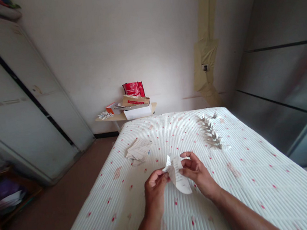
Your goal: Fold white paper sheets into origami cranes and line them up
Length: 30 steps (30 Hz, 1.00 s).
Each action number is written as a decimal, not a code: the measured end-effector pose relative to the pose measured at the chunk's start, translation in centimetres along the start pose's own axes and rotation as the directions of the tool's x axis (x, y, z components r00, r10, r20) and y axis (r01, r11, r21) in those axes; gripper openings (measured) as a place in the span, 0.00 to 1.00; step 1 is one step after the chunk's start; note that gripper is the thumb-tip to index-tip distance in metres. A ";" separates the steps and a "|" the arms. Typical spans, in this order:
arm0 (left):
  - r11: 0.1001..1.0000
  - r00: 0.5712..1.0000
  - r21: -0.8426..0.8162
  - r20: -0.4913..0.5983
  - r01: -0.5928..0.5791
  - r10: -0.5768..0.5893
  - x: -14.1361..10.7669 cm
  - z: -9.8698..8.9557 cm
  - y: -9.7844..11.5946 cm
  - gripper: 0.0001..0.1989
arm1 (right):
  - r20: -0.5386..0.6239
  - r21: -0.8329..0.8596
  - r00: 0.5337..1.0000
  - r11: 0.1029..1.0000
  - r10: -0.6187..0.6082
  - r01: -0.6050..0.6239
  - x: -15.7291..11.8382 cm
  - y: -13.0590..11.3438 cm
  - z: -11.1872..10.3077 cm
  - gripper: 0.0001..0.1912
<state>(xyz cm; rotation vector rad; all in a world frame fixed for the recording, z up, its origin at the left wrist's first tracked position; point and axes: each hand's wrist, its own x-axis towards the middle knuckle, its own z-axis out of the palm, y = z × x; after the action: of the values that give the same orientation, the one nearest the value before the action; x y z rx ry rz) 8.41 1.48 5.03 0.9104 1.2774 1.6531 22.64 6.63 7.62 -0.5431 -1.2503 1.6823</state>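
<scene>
A printed sheet of paper (180, 177), curved and partly folded, is held up between my two hands above the bed. My left hand (156, 189) pinches its left edge between thumb and fingers. At the right edge my right hand (197, 171) grips the paper with the thumb and bent fingers. Beyond my left hand lies a loose pile of printed paper pieces (139, 149) on the striped cover. Several folded paper shapes with pointed ends (211, 131) stand in a row at the back right of the bed.
The bed (167, 128) has a white ribbed cover with red dots. Behind it, a small table (119, 117) bears a white box (138, 112), a red bag (133, 90) and white folded pieces (105, 115). Grey cabinets (20, 99) stand left; a dark wardrobe (282, 74) stands right.
</scene>
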 end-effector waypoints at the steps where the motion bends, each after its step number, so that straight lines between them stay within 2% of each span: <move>1: 1.000 1.000 -0.003 -0.016 -0.005 0.005 0.0 0.0 -0.1 0.09 | -0.005 0.016 1.000 1.000 -0.001 0.001 -0.1 0.1 0.0 0.18; 4: 0.999 0.998 -0.015 -0.053 -0.033 0.032 0.1 -0.2 -0.3 0.10 | -0.008 0.006 0.999 0.999 0.038 -0.038 -0.2 0.6 -0.2 0.09; 8: 0.997 0.993 -0.024 -0.100 -0.072 0.069 -0.1 -0.2 -0.4 0.09 | 0.071 -0.132 0.997 0.991 0.011 -0.002 -0.3 1.1 0.0 0.10; 12: 0.995 0.986 0.061 -0.144 -0.075 0.083 -0.6 0.0 -0.2 0.10 | 0.176 -0.177 0.984 0.984 0.011 0.021 -0.6 1.3 0.5 0.10; 15: 0.996 0.989 0.060 -0.132 -0.060 0.067 -0.8 0.2 -0.1 0.11 | 0.173 -0.245 0.985 0.968 -0.004 0.047 -0.9 1.1 0.7 0.12; 19: 1.000 0.992 -0.021 -0.125 0.022 -0.024 -1.1 0.7 -0.2 0.13 | 0.215 -0.363 0.974 0.920 -0.068 0.144 -1.1 0.7 0.8 0.13; 22: 0.998 0.995 -0.055 -0.102 0.008 -0.013 -1.3 1.0 -0.1 0.12 | 0.195 -0.426 0.975 0.885 -0.110 0.185 -1.0 0.7 0.8 0.13; 26: 0.994 0.999 -0.105 -0.045 0.021 -0.026 -1.5 1.1 0.0 0.12 | 0.166 -0.445 0.981 0.880 -0.103 0.168 -0.9 0.7 0.6 0.11; 30: 0.983 0.997 -0.171 -0.030 0.067 -0.073 -1.5 1.3 0.0 0.12 | 0.206 -0.525 0.960 0.807 -0.188 0.271 -0.9 0.6 0.7 0.13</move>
<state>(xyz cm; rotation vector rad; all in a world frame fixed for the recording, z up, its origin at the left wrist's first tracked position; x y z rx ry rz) 10.19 0.59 5.27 0.7276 1.1592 1.7011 22.30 5.52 7.21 -0.5822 -1.8498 1.1575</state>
